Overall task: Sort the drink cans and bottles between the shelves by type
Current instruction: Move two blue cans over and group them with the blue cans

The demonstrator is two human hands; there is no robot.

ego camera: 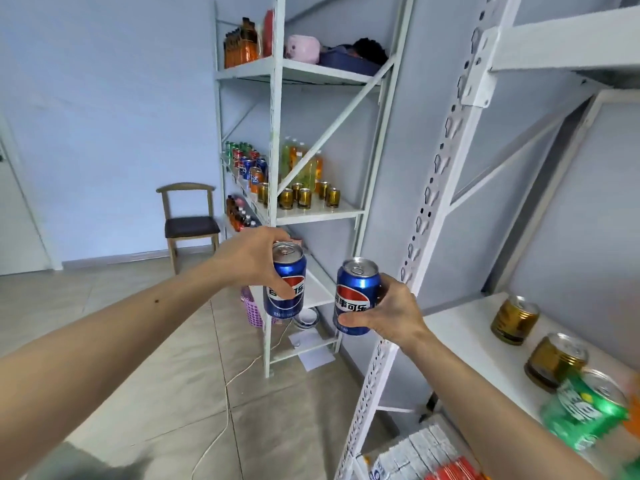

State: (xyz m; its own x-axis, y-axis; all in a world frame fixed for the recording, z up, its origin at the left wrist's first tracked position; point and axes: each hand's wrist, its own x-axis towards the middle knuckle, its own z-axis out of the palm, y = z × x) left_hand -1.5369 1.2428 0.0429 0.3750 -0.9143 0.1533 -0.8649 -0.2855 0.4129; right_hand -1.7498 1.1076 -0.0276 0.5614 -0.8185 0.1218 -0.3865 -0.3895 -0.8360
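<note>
My left hand grips a blue cola can from above and behind, held upright in the air. My right hand grips a second blue cola can, also upright, just right of the first. Both cans hang in front of the far white shelf unit. That unit's middle shelf carries several mixed cans, gold cans and juice bottles. On the near shelf at right stand two gold cans and a green can.
A perforated white upright of the near rack stands just right of my right hand. A wooden chair is by the back wall. A purple basket, papers and a white cord lie on the tiled floor. Boxed cartons fill the lower near shelf.
</note>
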